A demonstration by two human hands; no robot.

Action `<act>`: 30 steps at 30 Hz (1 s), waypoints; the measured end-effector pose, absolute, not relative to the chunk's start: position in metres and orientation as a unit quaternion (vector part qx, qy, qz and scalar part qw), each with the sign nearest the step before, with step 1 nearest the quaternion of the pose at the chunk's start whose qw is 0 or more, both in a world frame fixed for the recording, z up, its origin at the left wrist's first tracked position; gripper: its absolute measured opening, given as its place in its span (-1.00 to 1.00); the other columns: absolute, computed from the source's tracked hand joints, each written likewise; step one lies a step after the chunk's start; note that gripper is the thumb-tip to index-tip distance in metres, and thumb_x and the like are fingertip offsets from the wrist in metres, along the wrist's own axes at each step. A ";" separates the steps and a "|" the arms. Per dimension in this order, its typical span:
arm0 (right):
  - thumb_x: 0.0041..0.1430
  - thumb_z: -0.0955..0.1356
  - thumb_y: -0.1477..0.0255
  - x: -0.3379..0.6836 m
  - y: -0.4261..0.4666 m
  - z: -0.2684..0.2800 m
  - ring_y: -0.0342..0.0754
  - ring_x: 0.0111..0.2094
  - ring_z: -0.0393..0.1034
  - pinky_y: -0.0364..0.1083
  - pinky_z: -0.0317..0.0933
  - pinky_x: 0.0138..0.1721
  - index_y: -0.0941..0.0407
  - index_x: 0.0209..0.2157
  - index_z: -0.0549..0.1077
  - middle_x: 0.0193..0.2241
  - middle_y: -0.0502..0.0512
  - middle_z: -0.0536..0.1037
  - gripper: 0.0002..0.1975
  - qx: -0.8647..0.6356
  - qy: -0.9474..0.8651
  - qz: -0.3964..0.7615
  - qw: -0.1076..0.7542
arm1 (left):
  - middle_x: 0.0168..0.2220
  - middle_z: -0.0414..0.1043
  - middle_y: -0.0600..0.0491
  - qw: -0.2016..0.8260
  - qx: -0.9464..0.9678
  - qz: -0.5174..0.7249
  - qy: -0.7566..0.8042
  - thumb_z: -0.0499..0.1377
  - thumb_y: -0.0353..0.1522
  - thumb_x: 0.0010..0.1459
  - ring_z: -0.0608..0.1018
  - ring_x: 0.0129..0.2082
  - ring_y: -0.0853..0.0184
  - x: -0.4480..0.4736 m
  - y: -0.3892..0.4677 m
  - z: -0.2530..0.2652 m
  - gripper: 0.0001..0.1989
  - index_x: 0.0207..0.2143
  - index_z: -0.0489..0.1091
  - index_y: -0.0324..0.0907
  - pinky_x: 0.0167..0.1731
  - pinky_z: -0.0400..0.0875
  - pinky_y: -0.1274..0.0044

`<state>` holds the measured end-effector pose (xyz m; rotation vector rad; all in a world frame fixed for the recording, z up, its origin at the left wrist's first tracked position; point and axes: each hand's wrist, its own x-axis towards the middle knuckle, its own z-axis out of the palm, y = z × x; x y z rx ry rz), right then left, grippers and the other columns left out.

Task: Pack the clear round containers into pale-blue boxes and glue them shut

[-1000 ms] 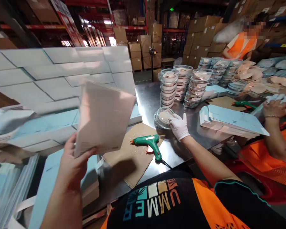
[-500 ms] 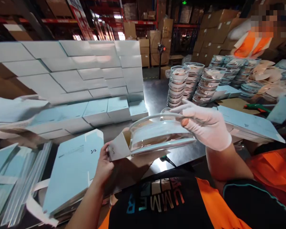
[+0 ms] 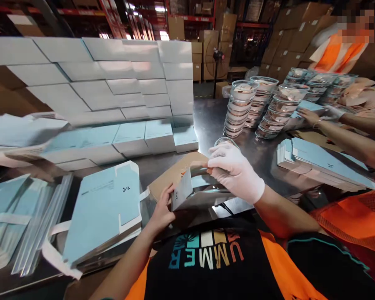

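Note:
My bare left hand (image 3: 160,211) grips the left end of a small white cardboard box (image 3: 203,201), whose brown-lined lid flap (image 3: 171,174) stands open at the back. Inside the box lies a clear glass dish (image 3: 206,182), only its upper part showing. Over the box's right part is my right hand (image 3: 237,171) in a white glove, fingers curled and pinched together at the dish and flap edge. What the fingertips hold is hidden. Just behind this hand, a round glass rim (image 3: 226,141) shows on the table.
White boxes (image 3: 121,87) form a wall at the back left. Flat blue cartons (image 3: 104,208) lie left, and more (image 3: 328,160) lie right. Glass bowls stand in stacks (image 3: 240,108) behind. A co-worker's hands (image 3: 312,117) reach in at right; another person (image 3: 340,50) stands farther back.
The glass dish has gone down into the box, where before it was tilted above it in my right hand. A co-worker's hands have come to the blue cartons at right.

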<state>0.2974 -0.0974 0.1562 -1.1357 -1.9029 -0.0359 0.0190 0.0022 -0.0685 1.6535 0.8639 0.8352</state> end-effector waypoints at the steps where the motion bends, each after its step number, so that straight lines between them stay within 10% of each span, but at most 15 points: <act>1: 0.48 0.40 0.36 0.298 -0.099 0.152 0.13 0.00 0.57 0.20 0.41 0.17 0.02 -0.22 0.65 -0.23 0.13 0.68 -0.83 -0.461 -0.751 -0.021 0.473 | 0.45 0.25 -0.33 0.508 0.701 0.341 0.365 0.64 -0.14 -0.25 0.32 0.48 -0.21 0.017 0.004 -0.069 -0.08 0.17 0.44 -0.14 0.43 0.32 0.08; 10: 0.36 0.38 -0.22 0.301 -0.114 0.046 0.35 0.43 0.32 0.34 0.29 0.41 0.02 0.49 0.25 0.42 0.43 0.34 -0.10 -0.467 -0.714 0.056 0.519 | 0.29 0.45 -0.32 0.424 0.691 0.485 0.328 0.52 0.15 0.02 0.64 0.12 -0.06 0.007 -0.004 -0.083 0.21 0.53 0.05 -0.09 0.05 0.66 0.20; 15: 0.47 0.33 -0.12 0.267 -0.107 0.014 0.32 0.51 0.19 0.34 0.12 0.50 -0.03 0.47 0.32 0.48 0.36 0.26 -0.27 -0.428 -0.721 0.115 0.532 | 0.06 0.63 -0.14 0.293 0.756 0.542 0.219 0.39 0.15 0.22 0.57 0.22 -0.07 0.012 -0.001 -0.047 -0.37 0.12 0.62 -0.06 0.21 0.55 0.16; 19: 0.36 0.24 -0.34 0.250 -0.098 0.023 0.33 0.37 0.39 0.27 0.25 0.43 0.08 0.18 0.61 0.37 0.35 0.40 -0.16 -0.433 -0.683 0.214 0.549 | -0.27 0.65 -0.05 0.245 0.759 0.564 0.213 0.33 0.01 0.35 0.64 0.06 0.00 0.019 -0.003 -0.033 -0.63 -0.16 0.69 -0.09 0.18 0.56 0.16; 25: 0.40 0.37 0.24 0.228 -0.096 0.028 0.15 0.24 0.50 0.13 0.33 0.40 0.07 0.29 0.45 0.22 0.24 0.57 -0.51 -0.555 -0.577 0.188 0.569 | 0.28 0.45 -0.19 0.261 0.711 0.615 0.222 0.33 0.05 0.34 0.61 0.17 0.06 0.009 -0.011 -0.052 -0.24 0.45 0.25 -0.01 0.04 0.61 0.32; 30: 0.36 0.28 0.55 0.226 -0.097 0.027 0.10 0.42 0.34 0.20 0.22 0.47 -0.06 0.28 0.45 0.38 0.20 0.44 -0.48 -0.498 -0.626 0.091 0.593 | 0.09 0.52 -0.13 0.212 0.768 0.547 0.257 0.48 0.13 0.12 0.56 0.21 0.03 -0.005 -0.006 -0.060 -0.38 0.00 0.61 -0.12 0.26 0.50 0.26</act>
